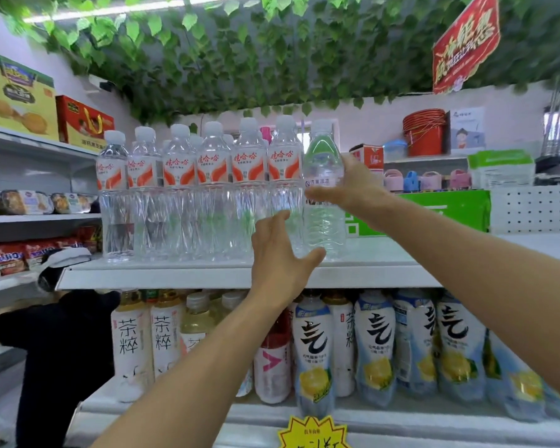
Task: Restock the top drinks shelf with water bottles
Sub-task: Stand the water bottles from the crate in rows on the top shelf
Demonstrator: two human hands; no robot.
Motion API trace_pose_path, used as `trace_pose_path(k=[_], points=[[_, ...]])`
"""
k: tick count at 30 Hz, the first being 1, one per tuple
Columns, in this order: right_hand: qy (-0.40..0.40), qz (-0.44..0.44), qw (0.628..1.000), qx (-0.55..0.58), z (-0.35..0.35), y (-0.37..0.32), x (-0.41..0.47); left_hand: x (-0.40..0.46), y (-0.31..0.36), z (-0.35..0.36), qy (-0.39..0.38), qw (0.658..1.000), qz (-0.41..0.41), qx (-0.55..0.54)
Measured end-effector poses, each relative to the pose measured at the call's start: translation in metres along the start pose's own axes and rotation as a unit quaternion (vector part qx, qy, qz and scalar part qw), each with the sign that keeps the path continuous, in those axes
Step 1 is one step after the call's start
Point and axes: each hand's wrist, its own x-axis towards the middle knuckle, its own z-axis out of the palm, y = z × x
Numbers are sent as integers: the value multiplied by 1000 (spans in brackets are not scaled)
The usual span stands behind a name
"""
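On top shelf (207, 276): water bottles (214, 189), leafy ceiling (240, 59).

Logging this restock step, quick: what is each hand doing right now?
Left hand: open, fingers spread, holding nothing.
Right hand: grips the clear-label water bottle on the top shelf.

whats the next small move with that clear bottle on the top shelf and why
Probably nudge the clear bottle left against the red-label row, then let go. The right hand grips its middle, its base seems to sit on the top shelf at the row's right end, and the left hand is open by its base, ready to steady it.
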Motion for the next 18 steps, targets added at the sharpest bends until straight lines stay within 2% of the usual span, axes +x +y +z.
trace_pose_path(k=[5, 18], points=[[24, 61, 997, -46, 21, 36, -35, -2, -6, 4, 8, 1000, -6, 13], [33, 78, 994, -62, 24, 46, -24, -3, -7, 9, -3, 999, 4, 53]])
